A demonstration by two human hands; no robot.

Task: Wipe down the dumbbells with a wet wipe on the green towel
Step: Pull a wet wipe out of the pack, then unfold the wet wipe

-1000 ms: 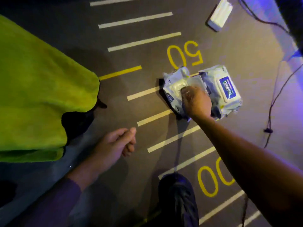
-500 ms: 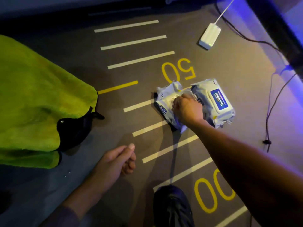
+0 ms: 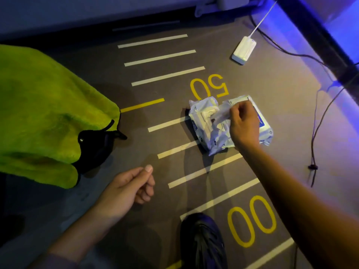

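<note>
Two wet wipe packs lie side by side on the grey floor mat: the left pack [image 3: 203, 117] and the right pack [image 3: 265, 131]. My right hand [image 3: 242, 126] pinches the clear peel-back flap [image 3: 223, 113] of the left pack and holds it lifted. The green towel [image 3: 44, 117] is bunched at the left, draped over a black object [image 3: 93, 144] that pokes out from under its edge. No dumbbell is plainly visible. My left hand [image 3: 126, 188] hovers low over the floor, fingers loosely curled, holding nothing.
A white power adapter [image 3: 243, 50] with a cable lies at the far right. Black cords [image 3: 318, 121] trail along the right side. A dark shoe [image 3: 202, 241] stands at the bottom centre. The mat carries white lines and yellow numbers.
My right hand has lifted from pressing on the left pack and now pulls its flap up to the right. The view has shifted down, and my left hand stays near the same spot.
</note>
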